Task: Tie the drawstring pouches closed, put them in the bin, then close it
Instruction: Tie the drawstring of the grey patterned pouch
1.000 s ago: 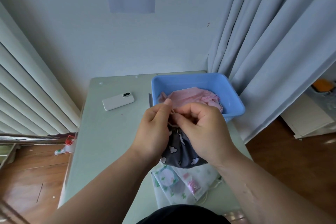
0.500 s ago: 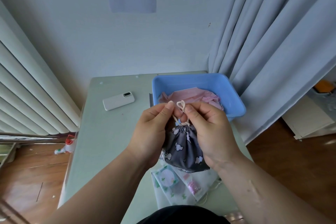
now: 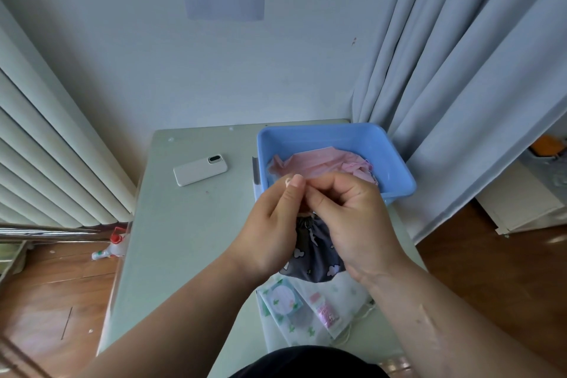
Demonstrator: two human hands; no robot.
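Pouch in white mesh with green print [image 3: 310, 310] is lying flat at the near table edge, its cord trailing right, not yet tied by the look of it. Just beyond it, both hands are working the grey cloud-print pouch [image 3: 313, 252], which is hanging upright between the palms with its neck gathered tight. Left hand [image 3: 270, 230] is pinching the pale drawstring [image 3: 288, 182] between thumb and forefinger, with only a small bit of cord showing at the tips. Right hand [image 3: 346, 218] is curled in, fingertips meeting the left's over the neck; it is likely nipping the other cord end, though its fingers are hiding that.

Step in hand looks like knotting this pouch. Doing it well: keeping the neck cinched while pulling the two ends apart evenly, seating the knot down against the gather, not letting the bag drop and loosen.

Farther back, the blue bin [image 3: 399, 169] is sitting open at the right side of the green table [image 3: 190, 224], with a pink pouch [image 3: 322, 161] already inside. White phone [image 3: 201, 169] is lying left of the bin, well apart. A grey sliver, possibly the lid, is showing just left of the bin.
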